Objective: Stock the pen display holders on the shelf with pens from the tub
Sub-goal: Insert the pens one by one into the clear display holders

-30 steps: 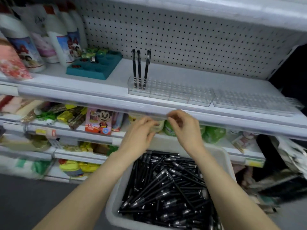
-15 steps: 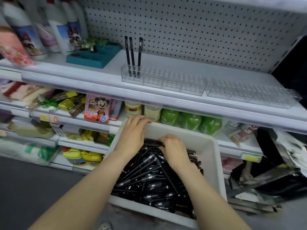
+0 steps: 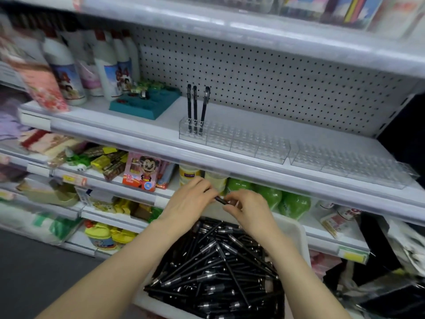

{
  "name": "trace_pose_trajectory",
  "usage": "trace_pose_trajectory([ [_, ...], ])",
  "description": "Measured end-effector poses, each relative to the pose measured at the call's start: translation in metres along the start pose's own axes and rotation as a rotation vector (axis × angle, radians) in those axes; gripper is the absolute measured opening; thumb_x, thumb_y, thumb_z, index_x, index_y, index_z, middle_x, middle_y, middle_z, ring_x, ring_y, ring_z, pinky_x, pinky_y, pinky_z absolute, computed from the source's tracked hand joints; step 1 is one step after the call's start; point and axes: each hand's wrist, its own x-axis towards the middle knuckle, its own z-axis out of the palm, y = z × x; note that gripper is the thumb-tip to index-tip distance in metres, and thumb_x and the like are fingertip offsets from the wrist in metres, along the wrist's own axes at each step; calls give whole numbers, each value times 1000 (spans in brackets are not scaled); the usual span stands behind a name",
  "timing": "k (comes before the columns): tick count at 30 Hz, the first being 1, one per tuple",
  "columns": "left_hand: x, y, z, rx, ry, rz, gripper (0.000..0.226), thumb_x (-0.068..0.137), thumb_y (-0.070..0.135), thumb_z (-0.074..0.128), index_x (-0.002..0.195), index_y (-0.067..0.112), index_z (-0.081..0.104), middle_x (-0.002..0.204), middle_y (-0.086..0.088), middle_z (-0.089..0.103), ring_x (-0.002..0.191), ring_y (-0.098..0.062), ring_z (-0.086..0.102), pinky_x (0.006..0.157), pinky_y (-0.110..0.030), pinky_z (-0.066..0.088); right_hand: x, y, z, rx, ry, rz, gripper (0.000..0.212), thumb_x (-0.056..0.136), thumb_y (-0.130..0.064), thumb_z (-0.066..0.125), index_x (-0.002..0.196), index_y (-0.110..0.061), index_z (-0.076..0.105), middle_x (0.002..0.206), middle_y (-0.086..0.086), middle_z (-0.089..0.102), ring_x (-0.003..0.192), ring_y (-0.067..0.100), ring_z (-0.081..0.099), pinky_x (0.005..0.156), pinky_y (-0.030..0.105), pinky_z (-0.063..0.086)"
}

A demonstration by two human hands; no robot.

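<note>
Head view, centre of the frame: left hand [image 3: 190, 201] and right hand [image 3: 247, 208] meet above the far rim of the tub [image 3: 296, 233]. The fingers of both pinch one black pen [image 3: 221, 200] by its ends, probably to turn it tip-down for the clear holder [image 3: 232, 140] at mid-frame, where three pens [image 3: 195, 107] stand at its left end. Half a second ago both hands were down on the pile [image 3: 213, 268].

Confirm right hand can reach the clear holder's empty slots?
Likely yes: right hand, pinching a pen with the left hand, is below the shelf; nothing blocks the empty slots of the clear holder.
</note>
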Motion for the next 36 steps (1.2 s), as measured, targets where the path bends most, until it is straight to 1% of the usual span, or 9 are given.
trace_pose_trajectory([
  [3,21,-9,-20,-19,83,-15,36,76,18,78,111,18,68,109,-2,61,108,-19,47,84,-28,47,18,-15,-12,74,76,-35,12,87,-29,70,96,-24,74,87,-4,72,80,16,63,73,32,46],
  [7,55,-37,-51,-72,188,-193,52,86,12,69,135,11,51,135,-11,50,125,-27,45,100,-38,43,55,-17,-36,187,127,50,7,88,-28,68,93,-25,72,77,-6,69,73,16,61,72,31,48],
  [11,87,-75,-64,-26,125,-261,40,93,11,59,133,10,53,135,-10,48,124,-28,42,97,-40,43,102,-28,-66,511,273,138,18,90,-19,66,104,-28,59,80,0,68,75,17,65,69,35,53],
  [13,95,-88,-60,-3,85,-257,38,94,12,57,132,10,55,133,-10,48,123,-29,42,94,-41,45,126,-36,-77,562,369,158,15,91,-16,64,103,-21,56,83,4,70,78,21,67,71,41,57],
  [15,100,-95,-55,1,60,-243,37,94,12,57,131,10,56,130,-10,50,121,-29,44,90,-42,46,148,-43,-81,584,429,166,11,94,-16,60,104,-16,55,90,4,70,79,17,69,70,36,59],
  [18,102,-101,-46,-7,65,-242,35,92,10,58,128,10,58,126,-9,54,115,-29,47,89,-43,48,173,-54,-76,556,474,151,7,97,-16,55,104,-14,56,93,8,71,74,12,70,64,28,60],
  [24,99,-106,-38,-2,134,-237,35,84,4,67,118,11,63,117,-8,58,105,-29,51,77,-39,50,203,-56,-50,410,455,143,9,94,-19,59,100,-12,61,88,7,71,76,24,70,77,42,57],
  [31,98,-108,-32,-25,183,-224,43,76,-2,73,115,14,63,110,-4,58,99,-24,49,69,-32,48,210,-42,-26,174,326,157,20,89,-23,67,102,-8,69,101,11,63,89,26,59,76,25,42],
  [36,98,-106,-27,-1,170,-258,48,72,-3,76,114,16,62,110,-3,57,100,-23,49,68,-30,47,215,-40,-28,215,305,191,16,88,-23,68,97,-10,70,101,10,66,90,25,61,84,32,50],
])
